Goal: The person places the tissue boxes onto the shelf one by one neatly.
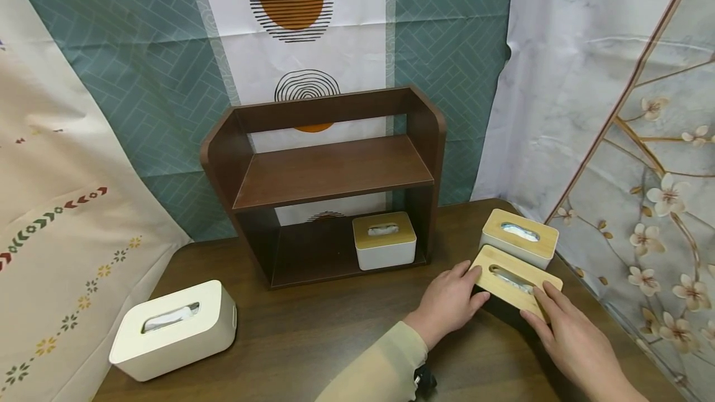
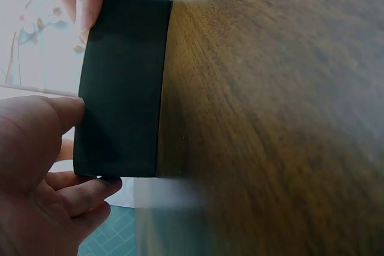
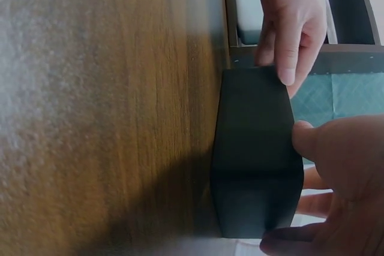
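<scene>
Both hands hold a black tissue box with a light wooden lid (image 1: pixel 525 273) at the right of the table, in the head view. My left hand (image 1: pixel 447 303) grips its left end, the thumb on the near upper edge and the fingers round the corner. At the opposite end my right hand (image 1: pixel 575 334) grips it likewise, its fingers over the lid's edge. The box's black side (image 2: pixel 123 88) fills the middle of the left wrist view, low at the tabletop. Just behind it stands a white tissue box with a wooden lid (image 1: pixel 544 234).
A dark brown two-tier shelf (image 1: pixel 335 166) stands at the back centre. On its lower tier, at the right, sits a smaller white tissue box with a wooden lid (image 1: pixel 385 256). A long cream tissue box (image 1: pixel 179 340) lies at the left of the brown table (image 1: pixel 290 340). Patterned curtains surround the table.
</scene>
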Tool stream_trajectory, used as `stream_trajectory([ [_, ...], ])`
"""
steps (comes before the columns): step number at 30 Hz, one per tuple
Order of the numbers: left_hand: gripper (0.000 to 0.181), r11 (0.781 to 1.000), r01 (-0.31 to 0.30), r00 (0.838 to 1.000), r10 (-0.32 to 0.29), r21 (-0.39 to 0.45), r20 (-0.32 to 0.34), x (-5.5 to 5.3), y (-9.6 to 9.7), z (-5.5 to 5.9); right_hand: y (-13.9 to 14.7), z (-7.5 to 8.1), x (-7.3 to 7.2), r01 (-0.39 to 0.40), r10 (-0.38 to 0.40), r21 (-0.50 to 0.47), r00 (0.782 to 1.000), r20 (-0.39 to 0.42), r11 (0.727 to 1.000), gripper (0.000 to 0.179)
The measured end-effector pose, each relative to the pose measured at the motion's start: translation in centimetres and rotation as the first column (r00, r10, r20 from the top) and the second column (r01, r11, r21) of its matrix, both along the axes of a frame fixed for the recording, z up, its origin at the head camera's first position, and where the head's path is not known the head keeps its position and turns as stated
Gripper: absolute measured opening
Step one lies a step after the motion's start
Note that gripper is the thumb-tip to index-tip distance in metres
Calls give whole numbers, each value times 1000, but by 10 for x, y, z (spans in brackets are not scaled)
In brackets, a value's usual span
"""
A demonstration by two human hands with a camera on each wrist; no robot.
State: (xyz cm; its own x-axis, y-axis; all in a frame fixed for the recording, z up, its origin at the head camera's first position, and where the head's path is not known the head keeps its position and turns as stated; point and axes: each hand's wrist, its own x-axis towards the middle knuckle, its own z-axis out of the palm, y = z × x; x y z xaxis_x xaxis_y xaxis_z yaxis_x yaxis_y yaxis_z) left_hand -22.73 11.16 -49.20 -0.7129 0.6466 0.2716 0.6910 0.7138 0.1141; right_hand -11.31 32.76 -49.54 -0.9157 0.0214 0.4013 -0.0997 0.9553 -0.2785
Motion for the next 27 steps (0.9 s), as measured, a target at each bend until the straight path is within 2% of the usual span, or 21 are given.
stream_trajectory([
  [4, 51, 1000, -4, 1000, 4, 8, -7, -1, 0, 0, 0, 1, -1, 4, -4, 0, 1000, 13, 1000, 57],
  [11, 47, 1000, 2, 1000, -2, 27, -16, 0, -2, 1, 1, 3, -2, -2, 3, -4, 997, 82, 1000, 60],
  [17, 48, 1000, 12, 1000, -11, 26, -10, 2, -7, 1, 0, 4, -1, -19, 19, -6, 995, 95, 1000, 60],
  [21, 47, 999, 17, 1000, -16, 31, -17, 5, -12, 2, -2, 3, 0, -31, 31, -4, 997, 74, 1000, 61],
  [27, 52, 1000, 3, 1000, -3, 24, -1, 10, -19, 1, -5, 4, -1, -40, 41, -12, 996, 78, 999, 64],
])
